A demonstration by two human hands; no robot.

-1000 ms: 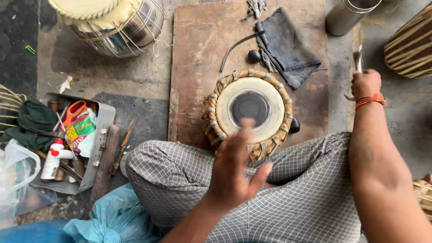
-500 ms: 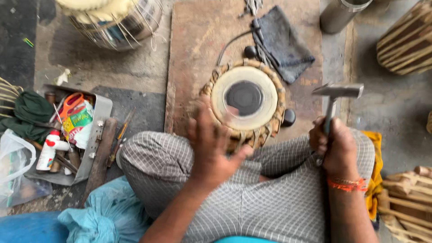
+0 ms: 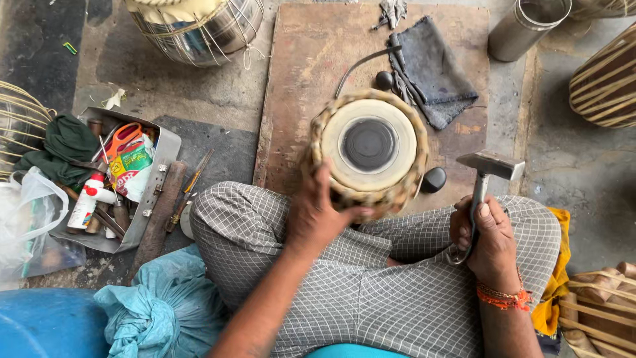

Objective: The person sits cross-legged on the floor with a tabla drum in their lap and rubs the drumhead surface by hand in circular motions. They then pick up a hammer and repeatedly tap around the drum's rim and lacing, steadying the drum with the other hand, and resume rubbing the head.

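A small hand drum [image 3: 368, 147] with a cream skin, a black centre spot and braided lacing around its rim stands between my knees on a wooden board [image 3: 298, 86]. My left hand [image 3: 317, 215] grips its near-left rim. A metal hammer [image 3: 489, 171] is held upright in my right hand [image 3: 487, 240], by the handle, with the head just right of the drum and apart from it. My checked trousers [image 3: 391, 292] fill the foreground.
A dark cloth [image 3: 434, 69] and small metal tools [image 3: 392, 12] lie on the board's far end. A metal tray of tools and bottles [image 3: 116, 179] sits at left. Other drums stand at top left [image 3: 195, 26] and right [image 3: 606, 79]. A steel cylinder [image 3: 527, 30] stands top right.
My right hand came back from the far right with the hammer and now rests on my knee. My left hand dropped from the air onto the drum's rim.
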